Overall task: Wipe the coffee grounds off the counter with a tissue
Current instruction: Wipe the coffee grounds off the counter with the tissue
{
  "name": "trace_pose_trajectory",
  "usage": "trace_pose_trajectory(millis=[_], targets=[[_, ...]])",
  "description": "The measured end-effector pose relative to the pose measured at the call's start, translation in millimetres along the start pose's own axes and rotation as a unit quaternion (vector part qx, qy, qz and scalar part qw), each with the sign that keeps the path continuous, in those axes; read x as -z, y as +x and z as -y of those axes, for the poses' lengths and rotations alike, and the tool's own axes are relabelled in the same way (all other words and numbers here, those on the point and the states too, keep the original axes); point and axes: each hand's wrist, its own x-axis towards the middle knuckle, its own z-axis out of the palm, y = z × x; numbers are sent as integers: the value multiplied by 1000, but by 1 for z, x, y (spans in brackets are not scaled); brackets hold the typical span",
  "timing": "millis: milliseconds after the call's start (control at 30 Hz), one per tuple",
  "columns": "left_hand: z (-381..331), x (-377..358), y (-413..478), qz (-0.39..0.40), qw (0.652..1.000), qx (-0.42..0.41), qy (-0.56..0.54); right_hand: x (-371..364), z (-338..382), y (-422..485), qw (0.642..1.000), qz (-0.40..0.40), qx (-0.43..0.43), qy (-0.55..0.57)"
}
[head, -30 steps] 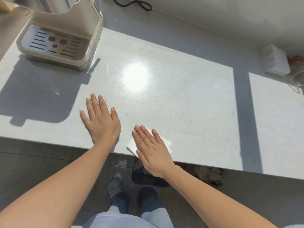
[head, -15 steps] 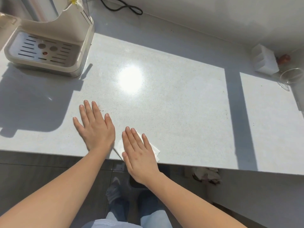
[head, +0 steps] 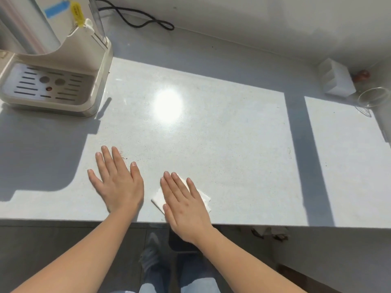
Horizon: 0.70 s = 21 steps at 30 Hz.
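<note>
Tissue (head: 158, 199) lies flat near table (head: 232, 166) front edge, pressed under right hand (head: 186, 206), fingers (head: 169, 183) straight, gripping nothing. Left hand (head: 118, 182) lies flat beside it, holding nothing. Coffee grounds (head: 123, 155) sit just past left hand. Wiping step likely underway; next move calls for sweeping tissue left over grounds.

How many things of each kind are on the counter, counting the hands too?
coffee machine: 1
tissue: 1
white box: 1
glass: 1
cable: 1
hands: 2, left hand and right hand
Total: 7
The reddish thing behind the box is too blurred to name, so it is not counted.
</note>
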Motion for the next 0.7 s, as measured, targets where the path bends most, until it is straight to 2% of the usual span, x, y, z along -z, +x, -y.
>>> trace_pose_trajectory(millis=[67,167,267,333,467,533,633,700], targets=[[0,0,0,1,1000,0,8,8,-38,-18,999,-6,-36,-4],[0,-1,1,1,1000,0,13,21,-89,-24,983,-9,-186,6],[0,-3,1,-4,1000,3,16,19,-84,-6,950,-50,-310,10],[0,-4,1,-6,1000,1,18,11,-48,4,957,-61,-284,16],[0,-4,1,-10,1000,4,11,-13,31,5,994,-53,-99,-7],[0,-4,0,-12,1000,3,9,-15,39,-5,998,-25,-48,-16],[-1,-2,1,-13,1000,2,5,-8,12,-22,999,-2,-11,-34],[0,-2,0,-11,1000,-1,5,-3,-16,-41,998,-3,-54,-40]])
